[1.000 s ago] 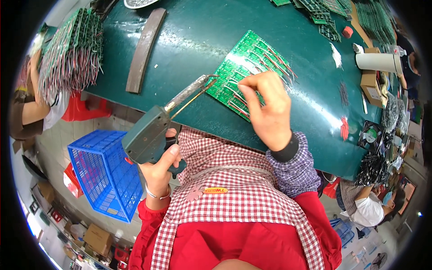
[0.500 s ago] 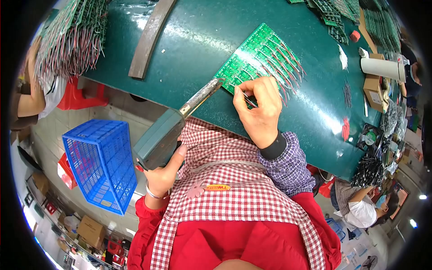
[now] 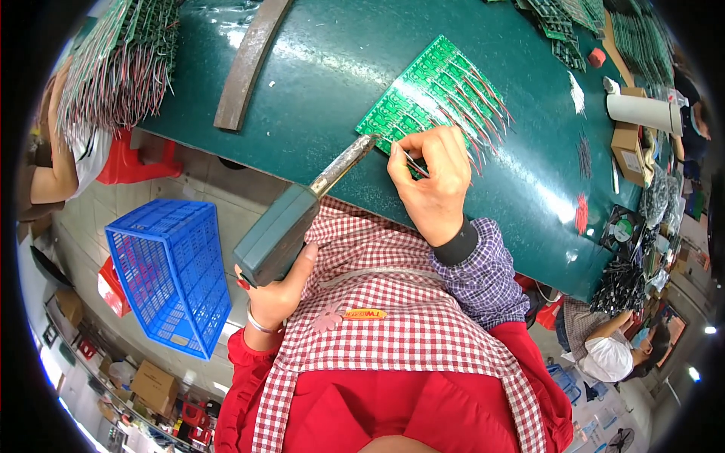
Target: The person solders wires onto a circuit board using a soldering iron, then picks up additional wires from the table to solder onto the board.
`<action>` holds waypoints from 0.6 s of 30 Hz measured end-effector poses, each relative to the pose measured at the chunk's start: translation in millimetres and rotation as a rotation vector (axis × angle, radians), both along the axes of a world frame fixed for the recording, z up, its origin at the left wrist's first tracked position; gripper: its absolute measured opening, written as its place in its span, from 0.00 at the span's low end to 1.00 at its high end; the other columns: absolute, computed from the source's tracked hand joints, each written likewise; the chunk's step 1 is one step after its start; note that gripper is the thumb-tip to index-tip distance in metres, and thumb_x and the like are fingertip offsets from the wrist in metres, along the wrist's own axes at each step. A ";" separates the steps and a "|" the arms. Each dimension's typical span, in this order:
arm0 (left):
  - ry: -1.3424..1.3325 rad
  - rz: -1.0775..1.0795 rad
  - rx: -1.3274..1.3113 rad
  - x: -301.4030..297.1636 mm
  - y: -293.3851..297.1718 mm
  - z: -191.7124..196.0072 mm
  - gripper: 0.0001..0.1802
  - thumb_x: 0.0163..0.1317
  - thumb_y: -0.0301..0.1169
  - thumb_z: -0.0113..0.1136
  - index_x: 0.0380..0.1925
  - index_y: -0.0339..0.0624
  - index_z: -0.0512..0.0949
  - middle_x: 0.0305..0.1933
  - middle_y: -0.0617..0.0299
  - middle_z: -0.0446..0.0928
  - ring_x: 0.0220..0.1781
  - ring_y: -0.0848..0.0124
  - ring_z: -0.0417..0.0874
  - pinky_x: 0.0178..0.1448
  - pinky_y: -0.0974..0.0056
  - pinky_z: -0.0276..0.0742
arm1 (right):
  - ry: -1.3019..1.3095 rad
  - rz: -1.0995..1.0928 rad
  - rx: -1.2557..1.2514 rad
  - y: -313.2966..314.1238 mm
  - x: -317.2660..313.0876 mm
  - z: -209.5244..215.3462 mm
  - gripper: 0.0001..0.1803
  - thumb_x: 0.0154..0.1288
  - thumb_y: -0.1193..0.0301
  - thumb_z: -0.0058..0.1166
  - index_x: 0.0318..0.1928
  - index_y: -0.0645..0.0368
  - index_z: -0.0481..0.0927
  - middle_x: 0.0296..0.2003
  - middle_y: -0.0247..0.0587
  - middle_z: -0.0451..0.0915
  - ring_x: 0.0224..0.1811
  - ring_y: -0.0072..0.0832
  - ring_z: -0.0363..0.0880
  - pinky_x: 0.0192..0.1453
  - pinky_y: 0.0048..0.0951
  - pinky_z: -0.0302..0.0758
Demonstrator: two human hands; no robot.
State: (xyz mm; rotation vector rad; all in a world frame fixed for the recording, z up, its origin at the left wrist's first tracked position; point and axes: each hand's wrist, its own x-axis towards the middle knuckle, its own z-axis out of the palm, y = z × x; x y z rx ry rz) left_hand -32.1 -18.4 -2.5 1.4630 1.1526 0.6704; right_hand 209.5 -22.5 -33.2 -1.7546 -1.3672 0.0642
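My left hand is wrapped round the handle of a dark green soldering gun. Its metal barrel points up and right, and the tip meets the near left edge of a green circuit board panel. The panel lies flat and tilted on the green table, with rows of red, black and white wires standing off its right side. At the same near edge, my right hand pinches a thin wire between thumb and forefinger, close to the tip. The wire's end at the board is too small to make out.
A grey-brown bar lies left of the panel. Wired boards are heaped at far left, near another person's arm. Wire bundles and a white tube are at right. A blue crate stands on the floor.
The soldering gun and my left hand have shifted slightly right, bringing the tip nearer my right fingertips. My right hand has moved a little left. The panel has slid slightly up and left.
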 end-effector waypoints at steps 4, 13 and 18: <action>0.014 -0.016 0.035 1.5 0.3 1.8 0.12 0.56 0.18 0.62 0.41 0.29 0.77 0.27 0.61 0.77 0.23 0.76 0.74 0.26 0.71 0.68 | -0.004 -0.003 -0.001 0.2 0.1 -1.0 0.11 0.43 0.82 0.63 0.25 0.57 0.74 0.24 0.36 0.70 0.30 0.34 0.70 0.33 0.35 0.65; 0.035 -0.029 0.078 0.8 -0.6 0.6 0.12 0.56 0.19 0.63 0.40 0.29 0.77 0.28 0.61 0.77 0.23 0.77 0.75 0.26 0.71 0.69 | -0.023 -0.009 -0.003 0.1 -0.2 -2.7 0.11 0.43 0.81 0.63 0.26 0.57 0.74 0.25 0.36 0.70 0.30 0.35 0.70 0.33 0.36 0.64; 0.018 0.055 0.023 2.8 -4.6 4.4 0.12 0.55 0.19 0.63 0.40 0.29 0.77 0.27 0.61 0.76 0.22 0.76 0.74 0.26 0.71 0.69 | -0.023 -0.010 -0.004 0.2 0.4 -3.3 0.11 0.43 0.81 0.63 0.25 0.57 0.74 0.25 0.37 0.69 0.30 0.35 0.69 0.33 0.36 0.65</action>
